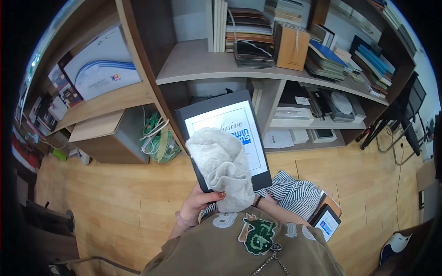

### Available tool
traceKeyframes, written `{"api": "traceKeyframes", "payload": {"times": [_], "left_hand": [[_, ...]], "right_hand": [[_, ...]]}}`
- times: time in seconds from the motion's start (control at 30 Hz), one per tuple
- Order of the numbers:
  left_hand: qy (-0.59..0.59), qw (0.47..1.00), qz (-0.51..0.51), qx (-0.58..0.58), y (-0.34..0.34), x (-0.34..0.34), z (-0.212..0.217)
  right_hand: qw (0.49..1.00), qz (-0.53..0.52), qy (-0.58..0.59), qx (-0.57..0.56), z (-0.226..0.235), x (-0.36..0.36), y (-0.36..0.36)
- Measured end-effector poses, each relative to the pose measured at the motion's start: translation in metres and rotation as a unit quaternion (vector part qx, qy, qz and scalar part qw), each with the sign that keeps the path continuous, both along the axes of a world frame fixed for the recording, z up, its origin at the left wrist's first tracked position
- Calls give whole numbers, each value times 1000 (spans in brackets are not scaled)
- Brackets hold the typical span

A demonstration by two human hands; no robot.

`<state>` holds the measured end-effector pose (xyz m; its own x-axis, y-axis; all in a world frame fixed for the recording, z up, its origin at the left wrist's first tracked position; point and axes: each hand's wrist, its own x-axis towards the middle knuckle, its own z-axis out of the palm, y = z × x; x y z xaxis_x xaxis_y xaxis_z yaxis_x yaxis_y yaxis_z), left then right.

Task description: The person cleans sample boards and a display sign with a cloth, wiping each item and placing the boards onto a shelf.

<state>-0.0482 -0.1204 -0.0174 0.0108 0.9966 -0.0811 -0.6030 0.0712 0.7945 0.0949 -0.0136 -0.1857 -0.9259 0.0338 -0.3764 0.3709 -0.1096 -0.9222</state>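
Note:
My left hand [206, 198] grips the lower left edge of a dark-framed plaque [260, 158] with a white, printed face. The plaque is tilted up toward me, its top leaning to the left. Over its lower left part lies a crumpled white cloth [221, 165], with the left thumb close to the cloth's edge. My right forearm [285, 211], with a dark bracelet at the wrist, runs up behind the cloth's lower end. The right hand itself is hidden there, so its fingers do not show.
A smaller dark-framed plaque [328, 224] leans by striped fabric [294, 195] on the wooden floor. Shelves [198, 60] ahead hold stacked folders [251, 34], books and boxes. To the left stand a cardboard box [106, 138] and a bundle of green netting [161, 142].

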Motion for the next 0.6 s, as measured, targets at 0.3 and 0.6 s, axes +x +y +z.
{"api": "traceKeyframes", "payload": {"times": [0.3, 0.6], "left_hand": [[35, 997, 2, 64, 3, -3, -17], [31, 975, 179, 131, -40, -31, -5]], "right_hand": [[994, -97, -1, -59, 21, 17, 9], [979, -22, -56, -195, -26, 49, 5]]}}
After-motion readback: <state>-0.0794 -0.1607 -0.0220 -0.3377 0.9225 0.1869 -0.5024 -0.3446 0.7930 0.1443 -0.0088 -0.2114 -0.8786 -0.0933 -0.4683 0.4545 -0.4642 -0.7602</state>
